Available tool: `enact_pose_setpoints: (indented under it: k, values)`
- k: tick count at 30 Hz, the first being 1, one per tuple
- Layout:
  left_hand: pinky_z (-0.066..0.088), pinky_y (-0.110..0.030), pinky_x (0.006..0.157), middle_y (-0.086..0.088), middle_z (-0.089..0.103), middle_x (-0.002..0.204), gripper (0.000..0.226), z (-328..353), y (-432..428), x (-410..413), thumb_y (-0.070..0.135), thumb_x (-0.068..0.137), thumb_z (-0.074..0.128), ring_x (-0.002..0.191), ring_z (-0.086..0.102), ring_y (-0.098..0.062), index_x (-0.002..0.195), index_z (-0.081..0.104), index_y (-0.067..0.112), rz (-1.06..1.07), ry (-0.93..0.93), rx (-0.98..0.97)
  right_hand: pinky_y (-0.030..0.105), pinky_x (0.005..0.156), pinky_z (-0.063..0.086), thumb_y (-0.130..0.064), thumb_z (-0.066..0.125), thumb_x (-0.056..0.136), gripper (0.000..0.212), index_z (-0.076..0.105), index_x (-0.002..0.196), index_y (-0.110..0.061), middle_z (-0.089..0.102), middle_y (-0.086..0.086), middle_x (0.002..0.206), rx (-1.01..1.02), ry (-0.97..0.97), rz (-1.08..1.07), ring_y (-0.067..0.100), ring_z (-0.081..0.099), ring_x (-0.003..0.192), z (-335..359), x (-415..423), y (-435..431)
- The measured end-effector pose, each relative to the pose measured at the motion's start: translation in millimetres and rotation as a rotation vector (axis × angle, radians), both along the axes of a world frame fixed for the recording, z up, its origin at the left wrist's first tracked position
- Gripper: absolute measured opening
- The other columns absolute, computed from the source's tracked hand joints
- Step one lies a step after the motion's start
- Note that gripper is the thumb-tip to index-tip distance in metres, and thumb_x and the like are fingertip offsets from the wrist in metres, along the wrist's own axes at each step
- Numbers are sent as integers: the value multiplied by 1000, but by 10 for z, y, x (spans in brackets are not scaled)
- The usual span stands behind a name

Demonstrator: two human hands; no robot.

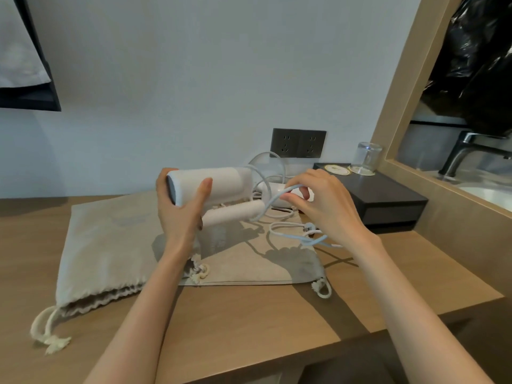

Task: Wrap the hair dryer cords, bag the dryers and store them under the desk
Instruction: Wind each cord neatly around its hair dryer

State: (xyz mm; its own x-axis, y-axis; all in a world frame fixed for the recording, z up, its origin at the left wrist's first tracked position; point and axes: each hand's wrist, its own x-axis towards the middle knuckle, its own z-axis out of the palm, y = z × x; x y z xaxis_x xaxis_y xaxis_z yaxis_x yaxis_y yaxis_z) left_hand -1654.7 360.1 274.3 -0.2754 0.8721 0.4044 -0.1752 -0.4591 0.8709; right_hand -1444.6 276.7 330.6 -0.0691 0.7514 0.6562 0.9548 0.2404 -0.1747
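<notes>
My left hand grips the barrel of a white hair dryer held above the desk, its handle pointing right. My right hand pinches the dryer's white cord, which loops off the handle end. More cord and the plug lie on the desk below. A second white dryer lies behind, partly hidden by my right hand. Two beige drawstring bags lie flat on the desk: one at the left, another under the dryer.
The wooden desk runs along a white wall with a dark double socket. A black box at the right carries coasters and an upturned glass. Behind a wooden frame at far right is a tap.
</notes>
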Motion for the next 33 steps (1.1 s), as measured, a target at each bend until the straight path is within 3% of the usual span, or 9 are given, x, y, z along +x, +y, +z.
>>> enact_pose_setpoints:
  k: [3,6,8,10,14,20,28,30,33]
  values:
    - [50,-20,51,6,54,108,49,-37,33,33,31,75,77,78,57,6,115,49,31,-113,121,-28,27,69,31,-35,70,81,12,69,88,-25,42,-13,66,-13,21,54,10,40,70,-10,48,20]
    - [57,-34,73,2,55,118,55,-51,43,45,43,65,73,99,58,-16,116,52,41,-253,178,-80,27,72,39,-35,75,76,14,73,85,-24,50,-12,64,-44,92,89,7,46,71,2,92,14]
    - [58,-46,77,1,55,116,55,-39,35,29,44,64,74,101,59,-22,116,53,47,-339,143,-110,24,71,43,-36,76,74,14,74,85,-27,58,-8,66,-70,214,120,4,52,72,20,134,2]
    - [58,-50,73,-4,55,118,62,-22,34,-5,46,62,74,100,60,-25,120,52,48,-420,109,-124,20,70,46,-35,76,72,15,75,84,-27,65,-1,71,-89,351,158,3,55,71,38,174,-20]
    - [55,-41,63,-9,58,111,69,10,33,-42,45,61,72,87,64,-24,127,50,48,-638,-30,-170,8,66,44,-34,78,66,17,75,82,-27,71,1,78,-133,544,252,0,60,73,117,187,-56]
    - [55,-38,67,-15,60,121,71,8,-22,11,48,62,68,92,66,-26,129,45,54,-771,77,-194,10,62,44,-17,80,70,11,76,81,-19,70,-17,70,-335,480,354,-5,61,69,228,92,-9]
    - [56,-33,58,-10,65,108,70,-22,-24,25,48,64,63,83,67,-22,132,47,44,-882,-38,-187,9,60,48,-5,66,83,16,72,90,-18,71,-15,70,-344,781,363,-3,65,67,66,119,58]
    - [56,-32,58,-4,69,100,67,-25,-30,32,46,65,64,82,68,-20,130,51,37,-867,-117,-201,17,66,51,-13,65,85,12,73,87,-21,72,-13,73,-307,856,344,7,67,68,24,100,91]
    - [55,-31,57,-3,72,92,47,-27,-37,37,41,72,62,77,68,-19,117,60,25,-829,-217,-237,50,81,49,-35,69,75,18,77,89,-27,70,15,94,-282,992,340,52,54,84,-71,47,141]
